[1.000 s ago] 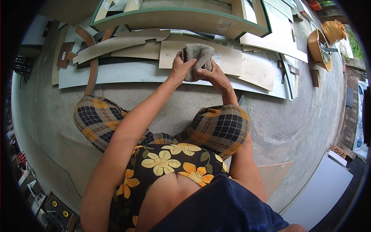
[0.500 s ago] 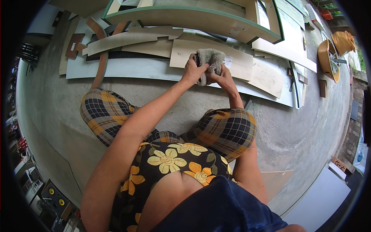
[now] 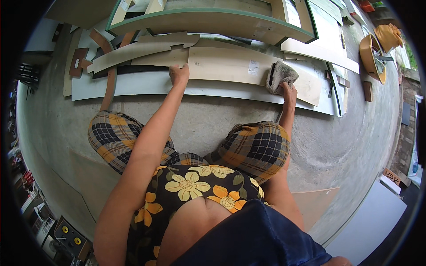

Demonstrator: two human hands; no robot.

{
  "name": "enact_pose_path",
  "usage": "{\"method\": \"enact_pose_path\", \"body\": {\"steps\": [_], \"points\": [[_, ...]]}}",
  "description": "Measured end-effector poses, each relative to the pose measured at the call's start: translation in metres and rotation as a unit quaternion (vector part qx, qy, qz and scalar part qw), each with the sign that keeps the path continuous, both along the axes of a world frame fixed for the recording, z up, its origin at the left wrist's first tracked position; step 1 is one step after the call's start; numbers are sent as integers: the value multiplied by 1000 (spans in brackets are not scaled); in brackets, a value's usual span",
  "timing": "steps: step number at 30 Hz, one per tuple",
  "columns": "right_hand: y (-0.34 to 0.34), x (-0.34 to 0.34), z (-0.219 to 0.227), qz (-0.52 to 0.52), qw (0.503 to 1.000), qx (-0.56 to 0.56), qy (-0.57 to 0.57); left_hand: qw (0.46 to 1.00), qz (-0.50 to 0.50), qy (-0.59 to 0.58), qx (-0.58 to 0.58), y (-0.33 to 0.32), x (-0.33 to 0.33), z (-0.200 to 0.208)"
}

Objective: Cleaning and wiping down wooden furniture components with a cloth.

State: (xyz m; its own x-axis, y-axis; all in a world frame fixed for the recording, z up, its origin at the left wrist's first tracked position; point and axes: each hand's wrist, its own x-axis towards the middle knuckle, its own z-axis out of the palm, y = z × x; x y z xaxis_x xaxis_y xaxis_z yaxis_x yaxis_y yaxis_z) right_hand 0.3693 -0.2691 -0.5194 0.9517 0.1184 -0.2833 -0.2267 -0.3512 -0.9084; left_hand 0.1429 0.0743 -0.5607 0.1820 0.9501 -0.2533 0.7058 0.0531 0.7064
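Note:
A grey fluffy cloth (image 3: 282,78) lies bunched against the right part of a long pale wooden board (image 3: 222,66). My right hand (image 3: 289,94) is closed on the cloth's lower edge, pressing it near the board's surface. At the board's left end my left hand (image 3: 179,74) is closed, with the thumb side at the edge; its fingertips are partly hidden. A white label (image 3: 253,67) is stuck on the board between my hands.
Beyond the boards stands a green-edged wooden frame (image 3: 213,17). More pale strips (image 3: 137,49) and a curved brown piece (image 3: 111,84) lie to the left, over a white panel (image 3: 133,88). A yellow hard hat (image 3: 372,57) sits at the far right.
My hands have moved apart. The left let go of the cloth and went to the board's left end; the right carried the cloth rightward onto the board. The label is now uncovered.

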Motion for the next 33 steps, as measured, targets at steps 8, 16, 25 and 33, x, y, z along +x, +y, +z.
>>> {"method": "enact_pose_path", "body": {"steps": [8,16,25,33], "points": [[3,3,-1,70,997,-41,10,987,-25,-74,-143,-8,0,-23],[-15,4,6,48,998,-34,-1,968,-200,-70,-132,-21,-16,4],[-96,24,16,-49,998,32,34,819,-267,-256,-440,-56,14,83],[23,-45,152,50,932,-123,-338,787,-373,-281,-403,-86,38,121]]}}
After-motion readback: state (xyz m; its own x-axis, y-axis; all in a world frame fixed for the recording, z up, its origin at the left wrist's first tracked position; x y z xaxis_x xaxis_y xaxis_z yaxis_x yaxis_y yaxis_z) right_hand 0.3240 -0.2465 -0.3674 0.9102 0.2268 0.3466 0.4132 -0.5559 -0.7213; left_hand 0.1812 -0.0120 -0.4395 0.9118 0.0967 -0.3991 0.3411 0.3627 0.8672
